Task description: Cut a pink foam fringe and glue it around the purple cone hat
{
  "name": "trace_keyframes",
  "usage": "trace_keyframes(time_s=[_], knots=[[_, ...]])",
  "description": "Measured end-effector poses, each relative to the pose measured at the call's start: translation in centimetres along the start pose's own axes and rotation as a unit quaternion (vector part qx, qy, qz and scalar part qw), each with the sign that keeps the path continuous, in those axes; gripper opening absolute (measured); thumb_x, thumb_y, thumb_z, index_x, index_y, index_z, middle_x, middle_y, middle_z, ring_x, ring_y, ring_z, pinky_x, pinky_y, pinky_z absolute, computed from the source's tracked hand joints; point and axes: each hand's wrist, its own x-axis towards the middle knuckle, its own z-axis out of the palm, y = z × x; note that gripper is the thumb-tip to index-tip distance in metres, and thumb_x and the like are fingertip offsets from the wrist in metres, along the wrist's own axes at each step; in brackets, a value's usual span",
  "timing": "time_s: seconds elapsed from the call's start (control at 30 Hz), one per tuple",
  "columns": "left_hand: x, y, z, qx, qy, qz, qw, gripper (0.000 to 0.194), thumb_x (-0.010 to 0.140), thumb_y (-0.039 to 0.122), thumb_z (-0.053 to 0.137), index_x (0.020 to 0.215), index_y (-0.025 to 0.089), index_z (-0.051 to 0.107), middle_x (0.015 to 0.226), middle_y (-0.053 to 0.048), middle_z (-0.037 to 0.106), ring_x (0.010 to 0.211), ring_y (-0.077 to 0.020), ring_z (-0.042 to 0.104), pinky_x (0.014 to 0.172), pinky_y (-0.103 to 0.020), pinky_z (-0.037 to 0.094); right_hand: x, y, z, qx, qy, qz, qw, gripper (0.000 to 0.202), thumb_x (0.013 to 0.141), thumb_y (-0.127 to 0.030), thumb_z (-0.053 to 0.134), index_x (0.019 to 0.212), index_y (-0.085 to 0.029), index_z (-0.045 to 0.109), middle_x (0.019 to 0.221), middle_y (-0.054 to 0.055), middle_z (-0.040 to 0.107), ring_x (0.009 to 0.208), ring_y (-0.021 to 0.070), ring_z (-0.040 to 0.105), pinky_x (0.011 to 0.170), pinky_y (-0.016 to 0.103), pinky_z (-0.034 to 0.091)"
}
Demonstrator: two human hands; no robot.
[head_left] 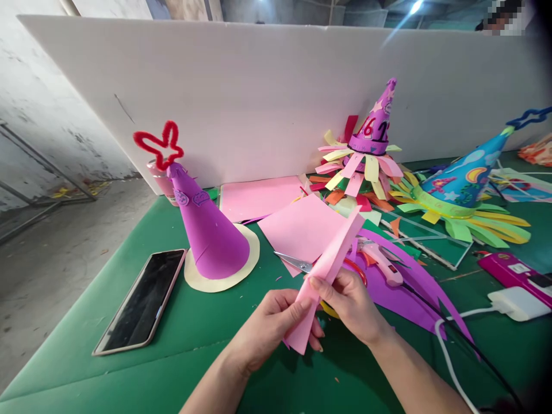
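Note:
Between my two hands is a long strip of folded pink paper (pixel 330 261), slanting up to the right. My left hand (pixel 280 322) pinches its lower end, thumb on top. Higher up, my right hand (pixel 351 305) grips the same strip with its thumb across the near face. Behind the strip lies a pair of scissors (pixel 295 263); the blades point left, and the handles are partly covered by the paper and my right hand. A pink sheet (pixel 302 227) rests under the blade tips. To the left stands a purple cone hat (pixel 213 236) with a cream brim and a red pipe-cleaner shape on top.
A phone (pixel 142 302) lies at the left table edge. Right of my hands are a pink glue gun (pixel 382 261), purple paper offcuts (pixel 405 299) and a white charger (pixel 520 303). Fringed purple (pixel 371 135) and blue (pixel 468 172) cone hats stand before a white board (pixel 259 103).

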Motion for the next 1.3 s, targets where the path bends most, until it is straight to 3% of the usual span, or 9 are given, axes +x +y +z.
trace_keyframes(time_s=[0.07,0.17,0.33,0.47,0.6,0.7,0.87,1.03,1.3], knots=[[0.1,-0.2,0.1,-0.014,0.001,0.011,1.000,0.036,0.084,0.041,0.054,0.071,0.009,0.062,0.064,-0.009,0.065,0.053,-0.0141,0.062,0.051,-0.022,0.045,0.0,0.2,0.0,0.036,-0.012,0.011,0.999,0.029,0.087,-0.043,0.051,0.072,-0.020,0.060,0.054,-0.002,0.054,0.046,0.0121,0.051,0.045,0.024,0.039],[0.3,-0.4,0.1,-0.059,-0.003,0.037,0.998,0.033,0.084,0.038,0.055,0.069,0.009,0.061,0.062,-0.008,0.065,0.051,-0.0126,0.061,0.051,-0.021,0.044,0.2,0.8,-0.1,0.088,0.036,0.002,0.996,0.040,0.089,-0.051,0.042,0.068,-0.020,0.056,0.060,-0.001,0.053,0.055,0.0116,0.049,0.054,0.024,0.041],[0.1,-0.5,0.3,-0.104,-0.021,0.035,0.994,0.024,0.077,0.034,0.065,0.080,0.010,0.060,0.066,-0.007,0.066,0.054,-0.0151,0.064,0.057,-0.025,0.048,0.5,1.1,-0.2,0.029,0.072,-0.020,0.997,0.027,0.087,-0.038,0.054,0.069,-0.018,0.056,0.057,-0.004,0.047,0.054,0.0089,0.041,0.050,0.021,0.036],[0.1,-0.6,0.4,-0.121,-0.026,0.030,0.992,0.035,0.072,0.039,0.069,0.091,0.011,0.061,0.077,-0.010,0.070,0.064,-0.0199,0.069,0.060,-0.025,0.049,0.3,0.5,-0.2,-0.020,0.069,-0.042,0.997,0.025,0.085,-0.032,0.059,0.065,-0.017,0.056,0.057,-0.004,0.051,0.053,0.0088,0.046,0.050,0.021,0.038],[0.1,-0.8,0.4,-0.166,-0.034,-0.014,0.985,0.062,0.079,0.063,0.045,0.086,0.005,0.066,0.077,-0.014,0.069,0.066,-0.0222,0.069,0.066,-0.029,0.049,0.1,0.0,0.1,0.024,-0.035,0.005,0.999,0.026,0.091,-0.034,0.047,0.071,-0.018,0.054,0.043,-0.006,0.049,0.039,0.0127,0.052,0.041,0.025,0.042],[0.1,-0.8,0.5,-0.162,-0.022,-0.008,0.986,0.057,0.078,0.060,0.049,0.080,0.006,0.066,0.072,-0.013,0.069,0.061,-0.0213,0.068,0.064,-0.030,0.050,0.0,0.1,0.2,0.071,-0.091,0.031,0.993,0.023,0.092,-0.033,0.044,0.077,-0.018,0.052,0.042,-0.006,0.049,0.034,0.0146,0.054,0.035,0.026,0.042],[0.0,-0.9,0.5,-0.137,-0.015,0.005,0.990,0.040,0.078,0.050,0.059,0.089,0.011,0.060,0.074,-0.012,0.071,0.063,-0.0207,0.069,0.060,-0.027,0.049,0.1,0.6,0.0,0.046,-0.061,-0.010,0.997,0.013,0.090,-0.030,0.050,0.086,-0.019,0.056,0.044,-0.008,0.050,0.031,0.0109,0.051,0.031,0.021,0.039],[0.2,-1.1,0.4,-0.151,-0.038,-0.002,0.988,0.035,0.080,0.046,0.059,0.089,0.012,0.058,0.073,-0.012,0.071,0.061,-0.0199,0.069,0.059,-0.028,0.051,0.3,0.8,-0.1,0.013,-0.021,-0.026,0.999,0.014,0.087,-0.033,0.056,0.082,-0.020,0.056,0.046,-0.007,0.053,0.032,0.0094,0.051,0.030,0.019,0.037],[0.1,-1.0,0.8,-0.160,-0.017,0.002,0.987,0.045,0.080,0.053,0.053,0.088,0.010,0.060,0.071,-0.012,0.070,0.057,-0.0198,0.068,0.057,-0.027,0.050,0.3,0.9,0.2,-0.032,0.088,-0.014,0.996,0.018,0.083,-0.038,0.059,0.081,-0.020,0.054,0.053,-0.005,0.053,0.041,0.0096,0.049,0.038,0.021,0.040]])
